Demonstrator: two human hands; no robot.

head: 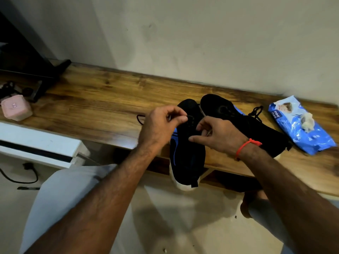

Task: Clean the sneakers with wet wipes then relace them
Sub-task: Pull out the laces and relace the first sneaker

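Note:
Two black sneakers with blue trim and white soles lie on the wooden shelf [95,99]. The left sneaker [187,154] points away from me, its heel hanging over the shelf's front edge. My left hand [159,125] pinches its black lace over the eyelets, and the lace's loose end [140,119] trails out to the left. My right hand [218,134], a red thread round its wrist, pinches at the lace area of the same shoe. The right sneaker [244,123] lies just behind it, with a loose black lace [256,111] beside it.
A blue wet-wipes pack [300,129] with a crumpled used wipe [307,121] on top lies at the shelf's right end. A pink box [17,108] and dark cables sit at the left. A white unit [36,143] stands below left. My knees are under the shelf.

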